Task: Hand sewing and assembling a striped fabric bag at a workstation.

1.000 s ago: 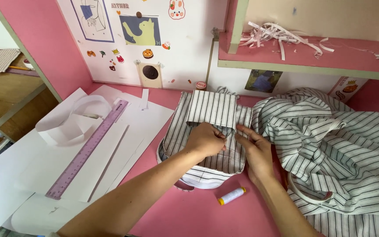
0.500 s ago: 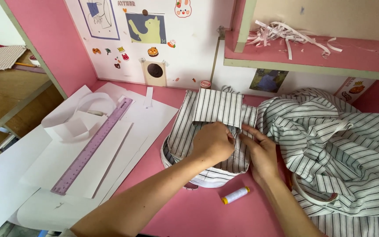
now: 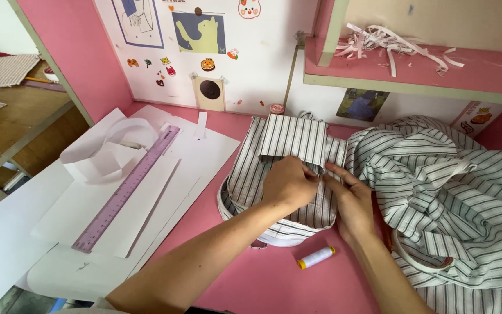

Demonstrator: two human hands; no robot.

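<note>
At frame centre, left hand has slid right and now pinches the striped fabric piece closed; right hand presses it flat, fingers extended, gripping nothing. Fold remains held.

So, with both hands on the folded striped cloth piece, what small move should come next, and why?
Probably press the fold flat and crease it along its edge. The left hand and right hand meet at the lower edge of the small folded flap on the white cloth piece with dark stripes, fingertips pinching there. The flap's edge looks slightly lifted, so smoothing outward seems sensible.
</note>
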